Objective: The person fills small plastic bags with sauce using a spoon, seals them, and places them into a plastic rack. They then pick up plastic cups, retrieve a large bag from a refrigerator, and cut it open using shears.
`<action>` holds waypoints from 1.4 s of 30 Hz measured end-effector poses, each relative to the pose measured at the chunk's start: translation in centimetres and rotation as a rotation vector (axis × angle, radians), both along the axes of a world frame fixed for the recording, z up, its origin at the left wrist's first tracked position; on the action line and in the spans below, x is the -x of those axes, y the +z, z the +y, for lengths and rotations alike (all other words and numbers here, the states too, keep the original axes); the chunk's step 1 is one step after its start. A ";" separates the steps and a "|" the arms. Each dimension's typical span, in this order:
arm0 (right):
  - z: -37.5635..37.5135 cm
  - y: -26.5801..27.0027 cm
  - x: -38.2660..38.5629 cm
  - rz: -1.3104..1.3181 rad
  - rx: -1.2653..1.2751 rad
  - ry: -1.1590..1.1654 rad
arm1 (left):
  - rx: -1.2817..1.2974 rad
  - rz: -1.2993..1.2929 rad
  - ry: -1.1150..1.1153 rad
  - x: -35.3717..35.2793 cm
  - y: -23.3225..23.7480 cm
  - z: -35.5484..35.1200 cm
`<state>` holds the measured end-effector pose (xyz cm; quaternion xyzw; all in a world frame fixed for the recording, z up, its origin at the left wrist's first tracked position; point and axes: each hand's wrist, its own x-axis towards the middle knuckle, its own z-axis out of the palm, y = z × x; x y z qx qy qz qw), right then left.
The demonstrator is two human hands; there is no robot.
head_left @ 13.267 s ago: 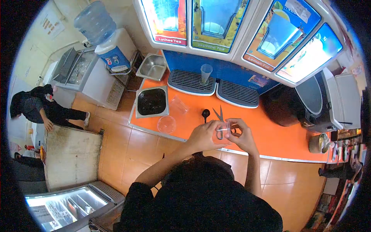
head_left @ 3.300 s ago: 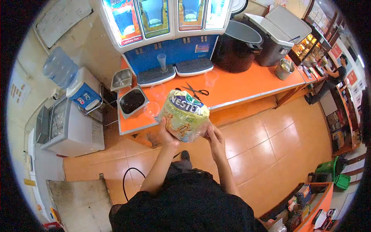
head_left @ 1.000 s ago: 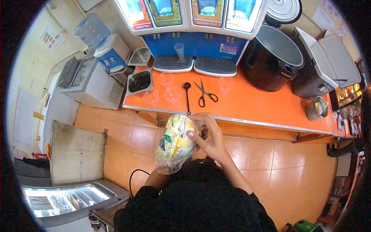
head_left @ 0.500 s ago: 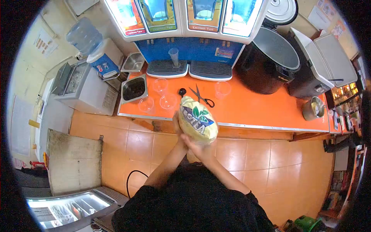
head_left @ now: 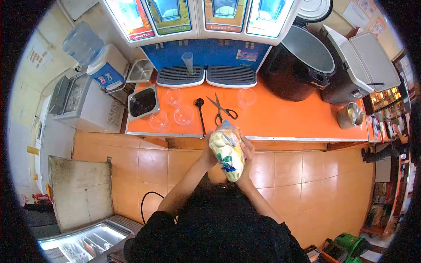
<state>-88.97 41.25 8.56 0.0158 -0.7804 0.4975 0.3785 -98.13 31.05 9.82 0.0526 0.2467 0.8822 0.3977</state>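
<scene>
A pale yellow plastic pouch (head_left: 228,153) with a green leaf print is held up in front of the body, below the counter's front edge. My left hand (head_left: 209,153) is closed against its left side, partly hidden behind it. On the right side, the fingers of my right hand (head_left: 247,153) wrap round the pouch. Just beyond on the orange counter (head_left: 285,118) lie black scissors (head_left: 222,109), partly spread, and a black long-handled spoon (head_left: 201,115). Clear plastic cups (head_left: 183,115) stand left of the spoon, and another cup (head_left: 247,97) is right of the scissors.
A drink dispenser (head_left: 206,55) stands at the back, with a clear cup (head_left: 188,62) on its left tray. Steel pans (head_left: 144,103) are at the left. To the right are a big black pot (head_left: 298,65), an open cooler box (head_left: 346,70) and a steel container (head_left: 350,115).
The pouch has been turned and tilted, its printed face now lower and angled differently. Both hands have moved slightly nearer the body, uncovering the spoon's handle, and my right hand has shifted up its side.
</scene>
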 end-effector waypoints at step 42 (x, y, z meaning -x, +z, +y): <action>9.0 -1.7 -5.4 -0.767 0.552 -0.161 | -0.239 -0.382 -0.228 1.4 -7.2 10.7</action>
